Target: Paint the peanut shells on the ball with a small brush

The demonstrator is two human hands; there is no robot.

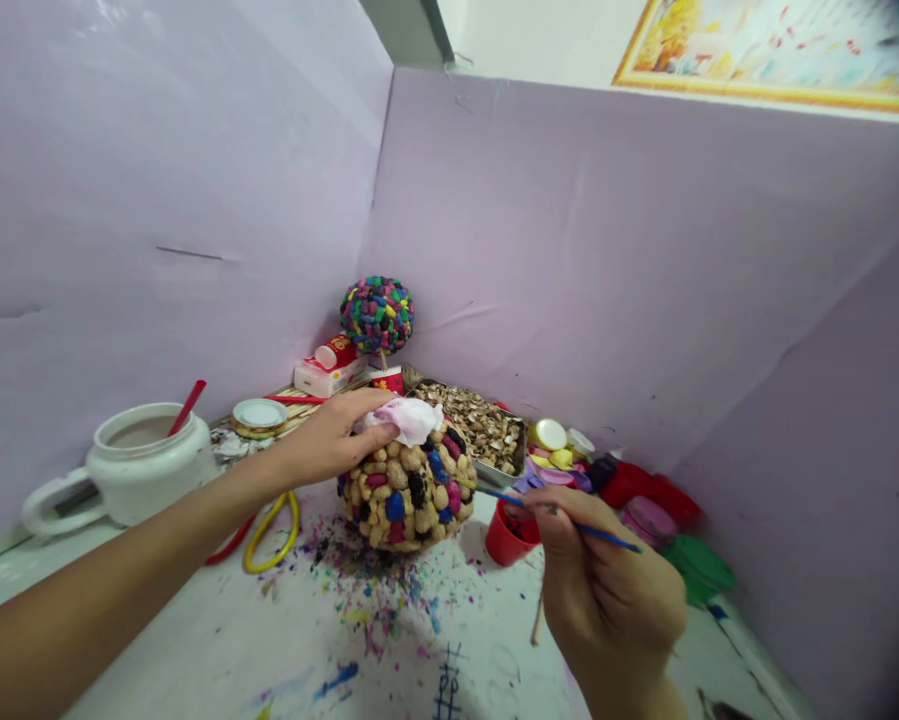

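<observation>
The step in hand looks like painting single shells on the shell-covered ball, which sits on the table in front of the person, some shells coloured and many bare. To do it well, I would keep the ball steady from the top, touch the paintbrush to one shell at a time, and let the bristles follow its curve so that colour stays out of the gaps and off neighbouring shells. A light load of paint should help against drips, and the tissue is best kept off fresh colour, which could smear. The left hand comes in from the left, palm down, its grip closed over the tissue with thumb and fingers against the ball's top. The right hand is on the near right, its grip a closed pencil-like pinch on the blue handle, which slants so the yellowish tip meets or nearly meets the ball's right side; exact contact is hard to tell. Just beyond the fingers stands a red cup, near the ball
</observation>
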